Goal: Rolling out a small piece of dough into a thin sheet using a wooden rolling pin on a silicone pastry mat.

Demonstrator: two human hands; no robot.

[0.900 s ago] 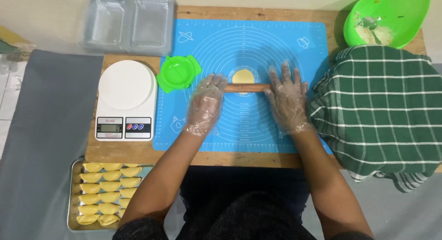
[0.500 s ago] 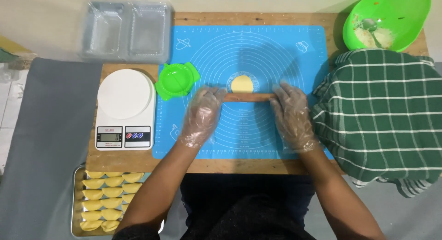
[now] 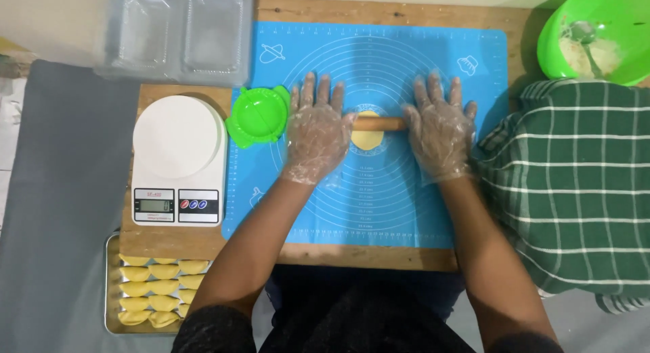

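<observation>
Both my hands wear clear plastic gloves and lie flat, fingers spread, on the ends of a wooden rolling pin (image 3: pixel 378 123). My left hand (image 3: pixel 317 127) presses its left end, my right hand (image 3: pixel 439 126) its right end. Under the pin sits a small round of yellow dough (image 3: pixel 367 135) on the blue silicone mat (image 3: pixel 379 211). Only the middle of the pin shows between my palms.
A green dumpling press (image 3: pixel 258 116) lies at the mat's left edge beside a white kitchen scale (image 3: pixel 177 156). Clear plastic containers (image 3: pixel 177 32) stand at the back left. A green bowl (image 3: pixel 596 28) with filling sits back right above a green checked cloth (image 3: pixel 575 183). A tray (image 3: pixel 110 285) of folded yellow pastries is near left.
My hands rolled the pin toward me and then pushed it away again, back over the dough round. The fingers are now stretched out flat.
</observation>
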